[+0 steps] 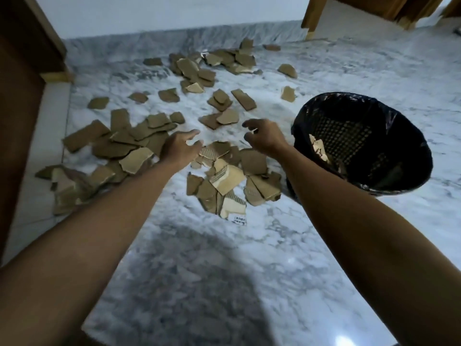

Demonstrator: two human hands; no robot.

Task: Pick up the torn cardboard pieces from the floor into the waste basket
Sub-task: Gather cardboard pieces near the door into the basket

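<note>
Several torn brown cardboard pieces lie scattered over the marble floor, with a near heap [232,178] just below my hands and a left heap [119,143]. A black mesh waste basket [421,168] lined with a black bag stands at the right, with a few cardboard scraps [318,148] inside. My left hand [180,148] hovers over the near heap, fingers spread and loosely curled, holding nothing. My right hand [265,136] hangs beside it, left of the basket, fingers loosely curled and empty.
More cardboard pieces [224,61] lie far back near the wall. A wooden door frame [27,71] runs along the left. A wooden furniture leg [311,18] stands at the back right. My shadow darkens the floor [199,270] in front.
</note>
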